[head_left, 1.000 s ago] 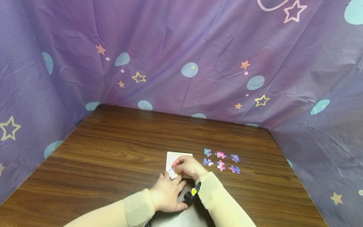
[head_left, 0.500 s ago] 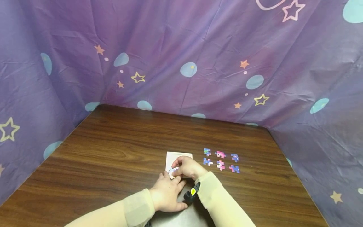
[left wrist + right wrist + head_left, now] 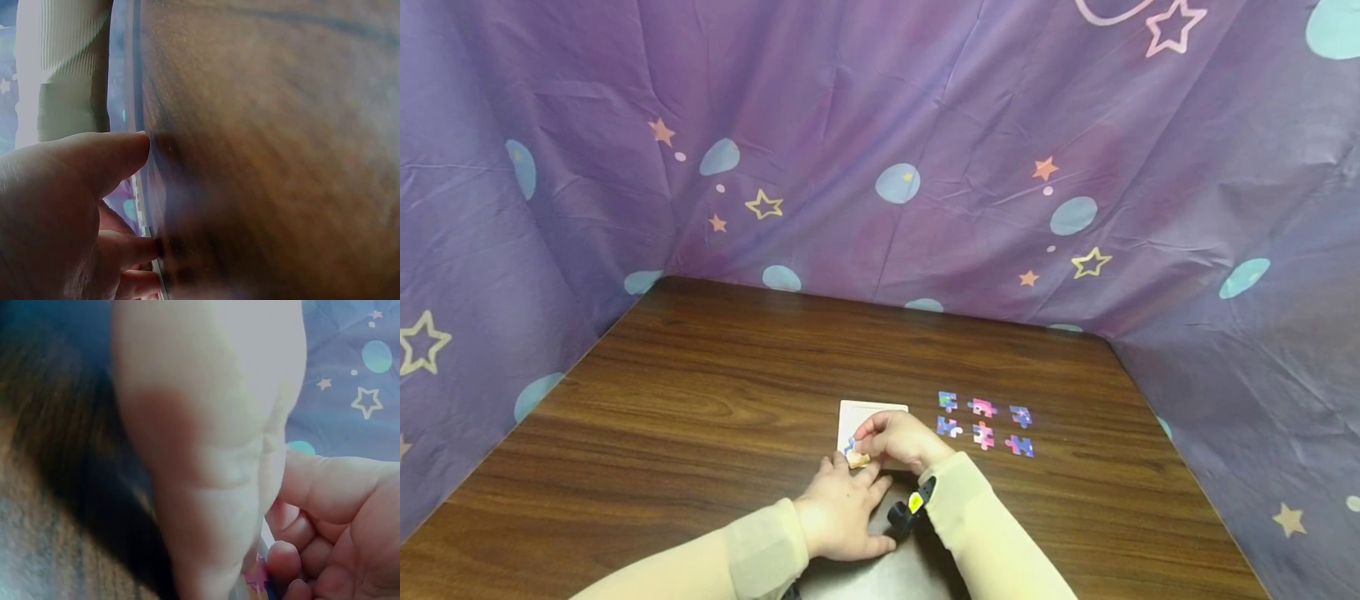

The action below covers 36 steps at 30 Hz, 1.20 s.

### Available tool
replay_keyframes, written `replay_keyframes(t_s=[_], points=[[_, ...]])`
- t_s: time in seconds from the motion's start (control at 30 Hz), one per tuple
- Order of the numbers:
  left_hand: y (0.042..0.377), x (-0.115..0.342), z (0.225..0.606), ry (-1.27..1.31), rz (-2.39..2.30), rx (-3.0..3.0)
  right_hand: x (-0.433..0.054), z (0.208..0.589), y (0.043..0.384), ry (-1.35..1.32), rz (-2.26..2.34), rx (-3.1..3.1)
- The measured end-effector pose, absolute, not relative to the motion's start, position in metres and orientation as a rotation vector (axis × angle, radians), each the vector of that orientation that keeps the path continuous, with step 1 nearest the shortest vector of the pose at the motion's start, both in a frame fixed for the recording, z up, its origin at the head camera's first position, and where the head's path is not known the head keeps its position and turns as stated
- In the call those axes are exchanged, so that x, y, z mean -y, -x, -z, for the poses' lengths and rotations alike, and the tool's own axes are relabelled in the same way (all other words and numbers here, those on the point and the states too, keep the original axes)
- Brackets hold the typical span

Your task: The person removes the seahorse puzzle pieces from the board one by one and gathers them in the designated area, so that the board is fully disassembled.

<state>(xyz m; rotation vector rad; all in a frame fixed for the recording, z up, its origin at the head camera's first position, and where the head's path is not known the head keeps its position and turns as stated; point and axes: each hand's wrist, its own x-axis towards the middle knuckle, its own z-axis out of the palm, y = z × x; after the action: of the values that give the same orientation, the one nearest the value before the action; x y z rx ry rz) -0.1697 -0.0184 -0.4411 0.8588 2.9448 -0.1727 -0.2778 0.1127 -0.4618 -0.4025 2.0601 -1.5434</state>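
A thin white puzzle board (image 3: 853,414) lies on the dark wood table, partly covered by both hands. My right hand (image 3: 906,442) pinches a small jigsaw piece (image 3: 857,459) between thumb and fingertips, over the board's near left part. An orange-tan patch and some blue show at those fingertips. In the right wrist view, a pink and blue printed patch (image 3: 256,577) shows low down beside the fingers. My left hand (image 3: 842,512) lies spread with its fingertips at the board's near edge. Its thumb (image 3: 122,153) points out over the tabletop in the left wrist view.
Right of the board, several loose jigsaw pieces lie in two rows, among them a pink piece (image 3: 983,435) and a blue one (image 3: 1020,446). A purple cloth (image 3: 820,125) with stars hangs behind and beside the table (image 3: 737,375).
The right fingers have turned the jigsaw piece: the patch at their tips went from yellow and white, to pale white-blue, to orange-tan with blue. Both hands stay in nearly the same place.
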Motion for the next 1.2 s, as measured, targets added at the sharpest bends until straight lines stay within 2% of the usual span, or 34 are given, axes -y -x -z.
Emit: replay_keyframes(t_s=[0.77,1.2], points=[[0.172,0.019,0.439,-0.811,0.118,-2.882,-0.119,0.462,0.285,0.155,1.825,-2.019],[0.171,0.019,0.438,-0.817,0.149,-2.884,-0.14,0.455,0.29,0.144,1.906,-1.967]])
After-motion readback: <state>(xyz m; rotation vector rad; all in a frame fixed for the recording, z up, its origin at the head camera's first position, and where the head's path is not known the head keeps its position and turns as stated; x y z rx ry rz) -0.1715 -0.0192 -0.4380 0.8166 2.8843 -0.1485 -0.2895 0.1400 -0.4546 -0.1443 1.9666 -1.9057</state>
